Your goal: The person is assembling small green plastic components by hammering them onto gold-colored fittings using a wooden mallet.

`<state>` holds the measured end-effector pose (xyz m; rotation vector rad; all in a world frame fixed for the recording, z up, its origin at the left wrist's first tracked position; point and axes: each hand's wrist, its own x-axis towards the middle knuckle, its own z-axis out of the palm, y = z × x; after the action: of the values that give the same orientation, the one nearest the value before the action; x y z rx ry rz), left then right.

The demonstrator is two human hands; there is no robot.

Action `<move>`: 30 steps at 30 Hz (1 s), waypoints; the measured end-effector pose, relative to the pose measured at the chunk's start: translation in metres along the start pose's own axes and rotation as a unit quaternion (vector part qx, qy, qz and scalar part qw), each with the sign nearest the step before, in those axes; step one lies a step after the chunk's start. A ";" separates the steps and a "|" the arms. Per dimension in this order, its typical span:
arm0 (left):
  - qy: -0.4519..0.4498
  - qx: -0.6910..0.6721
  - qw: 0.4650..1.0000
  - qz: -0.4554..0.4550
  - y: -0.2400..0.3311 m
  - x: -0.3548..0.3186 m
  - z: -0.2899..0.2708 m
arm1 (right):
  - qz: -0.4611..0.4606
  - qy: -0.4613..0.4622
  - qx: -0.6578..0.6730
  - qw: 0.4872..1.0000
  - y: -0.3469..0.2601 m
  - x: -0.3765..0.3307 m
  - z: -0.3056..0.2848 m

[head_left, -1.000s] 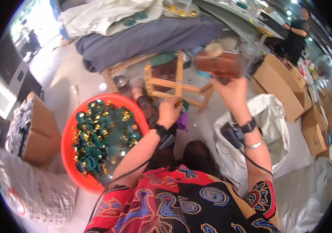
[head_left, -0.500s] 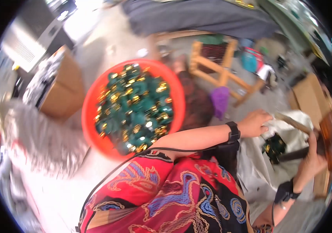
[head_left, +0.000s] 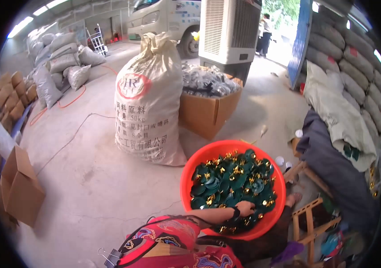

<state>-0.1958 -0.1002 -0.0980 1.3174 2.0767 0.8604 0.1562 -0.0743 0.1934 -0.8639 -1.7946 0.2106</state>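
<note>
A red-orange round basin (head_left: 189, 172) stands before me on the floor. Heaped in it are dark green rounded pieces (head_left: 226, 183) with shiny gold parts. My left hand (head_left: 245, 208), with a black band at the wrist, reaches down onto the heap in the basin's near part. Its fingers are curled in among the pieces; what they grip, if anything, is hidden. My right hand is out of the picture.
Behind the basin stand a tied white woven sack (head_left: 148, 111) and a cardboard box (head_left: 210, 109) of clear-wrapped items. A wooden stool frame (head_left: 308, 223) and a purple cloth (head_left: 288, 252) lie at right. An open carton (head_left: 21, 187) sits left; stacked sacks (head_left: 355, 58) line the right.
The view has swung left, away from the white sack at the right where both hands were. My left hand has moved from there into the basin. My right hand has left the view.
</note>
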 end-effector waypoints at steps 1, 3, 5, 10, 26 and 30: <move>-0.020 -0.001 1.000 -0.023 -0.004 0.001 -0.004 | 0.009 0.003 0.013 1.000 -0.005 -0.002 0.003; -0.030 -0.002 0.998 -0.060 -0.034 0.024 0.028 | 0.028 0.001 0.029 0.999 -0.012 -0.013 0.010; -0.035 0.003 0.997 -0.069 -0.031 0.039 0.035 | 0.065 -0.001 0.036 0.997 -0.012 -0.016 0.010; -0.136 -0.006 0.987 -0.085 -0.037 0.057 0.052 | 0.171 -0.002 0.045 0.984 -0.013 -0.032 0.004; -0.189 0.063 0.959 -0.201 -0.013 0.031 0.019 | 0.230 -0.042 0.028 0.972 -0.012 -0.058 -0.015; -0.139 0.099 0.966 -0.192 -0.002 0.027 0.027 | 0.258 -0.006 0.015 0.966 -0.021 -0.055 -0.012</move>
<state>-0.1879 -0.0699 -0.1200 1.0083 2.1264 0.2896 0.1658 -0.1282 0.1680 -1.3003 -1.5425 0.5759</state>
